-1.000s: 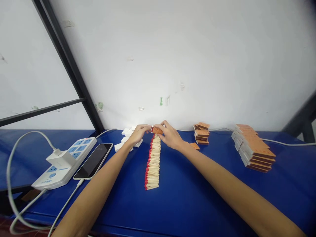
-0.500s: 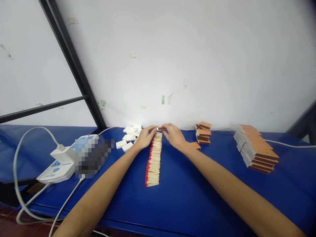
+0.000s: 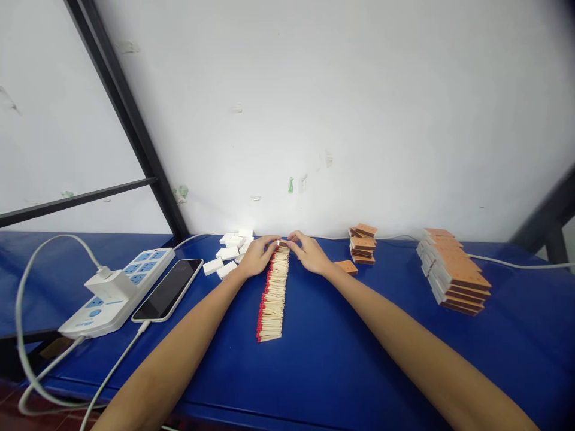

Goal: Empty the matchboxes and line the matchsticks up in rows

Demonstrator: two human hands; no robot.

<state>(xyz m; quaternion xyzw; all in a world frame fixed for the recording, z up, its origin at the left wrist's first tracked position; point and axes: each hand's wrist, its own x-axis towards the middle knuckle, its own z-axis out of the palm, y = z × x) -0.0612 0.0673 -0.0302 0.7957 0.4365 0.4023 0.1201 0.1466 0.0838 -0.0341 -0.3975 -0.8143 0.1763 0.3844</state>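
A small matchbox (image 3: 283, 243) sits between my two hands at the far end of a long row of matches (image 3: 272, 293). My left hand (image 3: 256, 256) pinches its white left end, with thumb and fingers curved in. On the brown right end are the fingertips of my right hand (image 3: 309, 254). The matches lie side by side on the blue table (image 3: 341, 359), red heads to the left. Fingers partly cover the box, so how far its tray is pushed in cannot be made out.
White matchbox trays (image 3: 227, 252) lie loosely left of my left hand. Right of my right hand are a single orange matchbox (image 3: 347, 267) and a small stack (image 3: 363, 244). Farther right stands a larger matchbox stack (image 3: 456, 272). A power strip (image 3: 121, 293) and phone (image 3: 168, 290) lie left.
The matchbox has tilted and come down slightly toward the matches, its top now showing more than its brown side. My fingers have shifted on it. The whole view has moved a little.
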